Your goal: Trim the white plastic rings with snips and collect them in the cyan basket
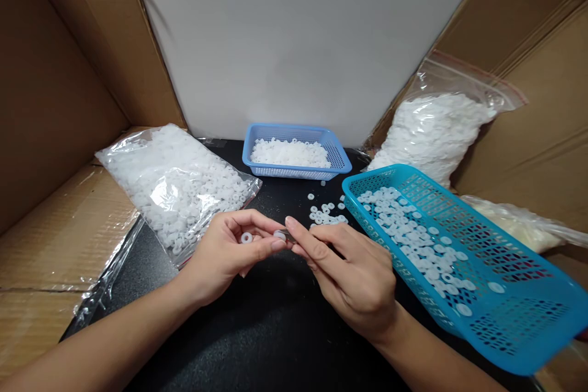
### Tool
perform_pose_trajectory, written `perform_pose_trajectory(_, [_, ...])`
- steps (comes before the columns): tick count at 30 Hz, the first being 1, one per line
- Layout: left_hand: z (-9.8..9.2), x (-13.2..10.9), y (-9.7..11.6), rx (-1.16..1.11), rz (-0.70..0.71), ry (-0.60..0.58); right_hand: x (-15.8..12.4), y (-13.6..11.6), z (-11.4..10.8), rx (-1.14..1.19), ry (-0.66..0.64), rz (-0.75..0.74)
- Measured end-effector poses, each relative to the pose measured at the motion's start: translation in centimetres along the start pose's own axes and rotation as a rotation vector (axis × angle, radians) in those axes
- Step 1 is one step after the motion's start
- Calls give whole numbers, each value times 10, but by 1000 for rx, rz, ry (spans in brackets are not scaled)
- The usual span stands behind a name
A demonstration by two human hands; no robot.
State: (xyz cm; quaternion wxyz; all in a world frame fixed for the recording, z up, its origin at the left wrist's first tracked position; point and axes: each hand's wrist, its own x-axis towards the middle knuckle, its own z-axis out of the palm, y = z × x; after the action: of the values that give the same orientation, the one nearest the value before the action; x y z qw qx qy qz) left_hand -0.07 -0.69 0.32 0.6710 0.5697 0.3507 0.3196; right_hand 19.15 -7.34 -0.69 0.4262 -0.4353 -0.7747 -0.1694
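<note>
My left hand (234, 240) pinches a small white plastic ring (280, 235) between thumb and forefinger. A second white ring (247, 237) rests in the curl of the same hand. My right hand (351, 266) is closed round a thin dark metal tool (288, 235), mostly hidden by the fingers. The tool's tip meets the pinched ring; whether it goes into the ring I cannot tell. Both hands are above the black tabletop (257, 337). Just beyond my right hand lie several loose white rings (325, 214).
A blue basket (298, 173) with small white rings stands at the back. A larger turquoise basket (519, 318) with flat white pieces is at right. A clear bag of rings (179, 190) lies left; another filled bag (432, 128) leans back right. Cardboard (59, 73) and a grey panel (303, 30) enclose the table.
</note>
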Motion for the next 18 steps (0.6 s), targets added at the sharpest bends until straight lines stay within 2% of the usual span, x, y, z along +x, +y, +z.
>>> perform_pose_trajectory(18, [-4, 2, 5, 59, -23, -17, 0, 3, -6, -53, -48, -40])
